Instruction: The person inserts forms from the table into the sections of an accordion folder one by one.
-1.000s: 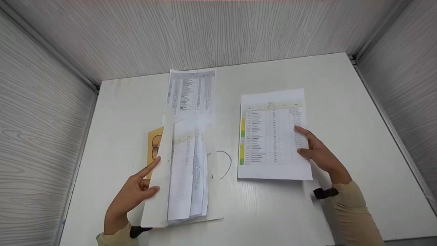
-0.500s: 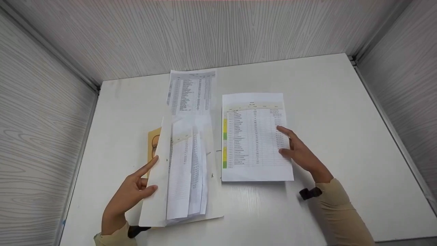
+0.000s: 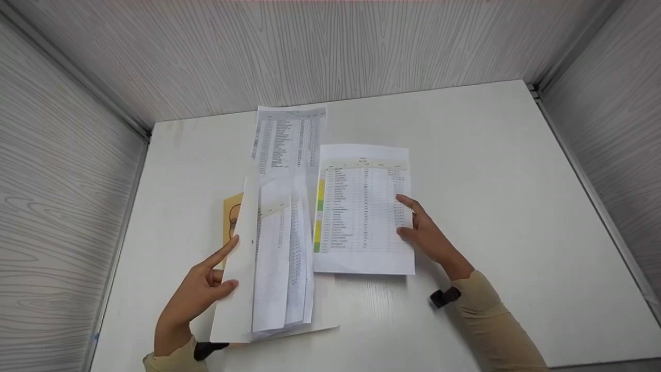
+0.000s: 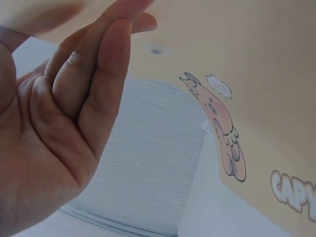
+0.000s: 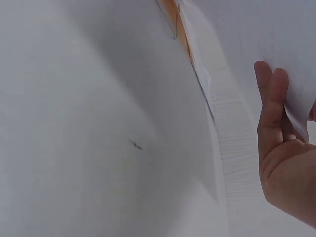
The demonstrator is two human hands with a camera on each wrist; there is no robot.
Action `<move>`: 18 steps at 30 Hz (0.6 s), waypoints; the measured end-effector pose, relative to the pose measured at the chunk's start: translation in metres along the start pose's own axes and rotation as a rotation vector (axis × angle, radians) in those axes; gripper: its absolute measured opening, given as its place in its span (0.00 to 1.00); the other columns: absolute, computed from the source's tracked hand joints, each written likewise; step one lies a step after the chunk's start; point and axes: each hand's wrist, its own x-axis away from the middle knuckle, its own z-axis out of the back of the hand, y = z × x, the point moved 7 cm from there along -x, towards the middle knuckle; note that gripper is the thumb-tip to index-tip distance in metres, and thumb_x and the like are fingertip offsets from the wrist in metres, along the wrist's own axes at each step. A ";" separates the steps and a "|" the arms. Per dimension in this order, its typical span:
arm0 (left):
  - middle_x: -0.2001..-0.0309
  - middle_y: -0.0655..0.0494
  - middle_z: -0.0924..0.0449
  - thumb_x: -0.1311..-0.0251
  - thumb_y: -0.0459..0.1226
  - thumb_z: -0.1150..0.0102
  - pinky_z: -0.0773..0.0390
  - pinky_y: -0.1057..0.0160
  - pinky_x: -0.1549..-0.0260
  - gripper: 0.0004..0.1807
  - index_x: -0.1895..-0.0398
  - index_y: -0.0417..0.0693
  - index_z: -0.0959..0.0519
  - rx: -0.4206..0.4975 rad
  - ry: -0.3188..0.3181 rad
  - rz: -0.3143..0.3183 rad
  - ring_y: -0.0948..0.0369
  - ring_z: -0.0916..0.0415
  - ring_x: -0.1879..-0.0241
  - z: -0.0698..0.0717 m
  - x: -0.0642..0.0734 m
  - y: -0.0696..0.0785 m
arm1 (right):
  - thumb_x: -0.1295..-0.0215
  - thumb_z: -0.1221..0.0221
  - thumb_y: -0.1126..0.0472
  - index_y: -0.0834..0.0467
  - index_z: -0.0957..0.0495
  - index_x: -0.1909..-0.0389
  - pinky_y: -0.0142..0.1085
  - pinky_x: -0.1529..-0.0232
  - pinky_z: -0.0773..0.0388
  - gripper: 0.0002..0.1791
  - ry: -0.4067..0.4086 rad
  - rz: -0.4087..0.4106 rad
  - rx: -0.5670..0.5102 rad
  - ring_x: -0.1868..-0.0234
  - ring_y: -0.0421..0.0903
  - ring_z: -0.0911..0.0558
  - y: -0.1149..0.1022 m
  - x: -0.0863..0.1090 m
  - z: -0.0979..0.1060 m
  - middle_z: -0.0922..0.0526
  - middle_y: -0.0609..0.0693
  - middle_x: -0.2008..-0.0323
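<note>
My left hand (image 3: 199, 289) grips the left cover of an opened folder (image 3: 235, 310), thumb on its white inner face and fingers behind. The tan outer side with a cartoon animal (image 4: 217, 113) and the letters "CAPY" shows in the left wrist view. Several printed papers (image 3: 271, 268) stand in the folder, and a grey-headed printed sheet (image 3: 289, 139) extends beyond its top. My right hand (image 3: 434, 235) holds a printed table sheet (image 3: 361, 217) by its right edge, thumb and a finger in front, other fingers behind. The sheet's left edge overlaps the folder's right part in the head view.
A white table (image 3: 496, 170) lies under everything. Wood-grain panels (image 3: 330, 51) rise at the back and on both sides. Black straps (image 3: 445, 297) sit at the wrists over tan sleeves.
My right hand has carried the printed sheet leftward until it overlaps the folder's right side, covering the curved line there. My left hand and the folder have barely moved.
</note>
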 end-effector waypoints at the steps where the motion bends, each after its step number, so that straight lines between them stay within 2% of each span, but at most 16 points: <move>1: 0.89 0.46 0.50 0.43 0.19 0.46 0.54 0.57 0.92 0.42 0.25 0.41 0.49 0.000 0.001 0.007 0.56 0.58 0.89 0.000 0.000 0.000 | 0.36 0.50 0.72 0.44 0.53 0.25 0.36 0.47 0.28 0.42 0.002 -0.004 0.010 0.42 0.52 0.30 0.000 -0.001 -0.002 0.41 0.56 0.31; 6: 0.89 0.46 0.50 0.43 0.20 0.46 0.54 0.57 0.92 0.42 0.25 0.41 0.49 -0.011 0.010 0.021 0.57 0.58 0.89 0.000 -0.001 -0.002 | 0.36 0.49 0.71 0.43 0.52 0.25 0.38 0.47 0.29 0.42 -0.007 -0.026 0.022 0.44 0.51 0.28 0.003 -0.002 -0.014 0.45 0.55 0.29; 10: 0.89 0.45 0.50 0.42 0.20 0.46 0.52 0.57 0.92 0.42 0.25 0.40 0.49 0.002 0.005 0.010 0.56 0.58 0.89 0.000 0.000 -0.001 | 0.38 0.49 0.71 0.42 0.52 0.25 0.39 0.55 0.24 0.43 -0.028 -0.042 0.022 0.52 0.51 0.23 0.005 0.001 -0.024 0.38 0.59 0.33; 17: 0.89 0.57 0.46 0.42 0.20 0.46 0.49 0.58 0.91 0.42 0.24 0.42 0.50 0.010 0.007 0.036 0.63 0.55 0.90 -0.001 0.001 -0.004 | 0.38 0.49 0.72 0.43 0.52 0.25 0.38 0.57 0.24 0.43 -0.073 -0.036 0.038 0.55 0.49 0.21 0.011 0.004 -0.036 0.34 0.63 0.37; 18: 0.89 0.57 0.46 0.42 0.21 0.46 0.49 0.58 0.91 0.42 0.24 0.42 0.50 0.011 0.005 0.053 0.64 0.55 0.89 0.001 -0.001 0.004 | 0.38 0.49 0.72 0.43 0.52 0.25 0.38 0.57 0.24 0.43 -0.089 -0.051 0.033 0.55 0.49 0.21 0.006 0.006 -0.035 0.33 0.63 0.38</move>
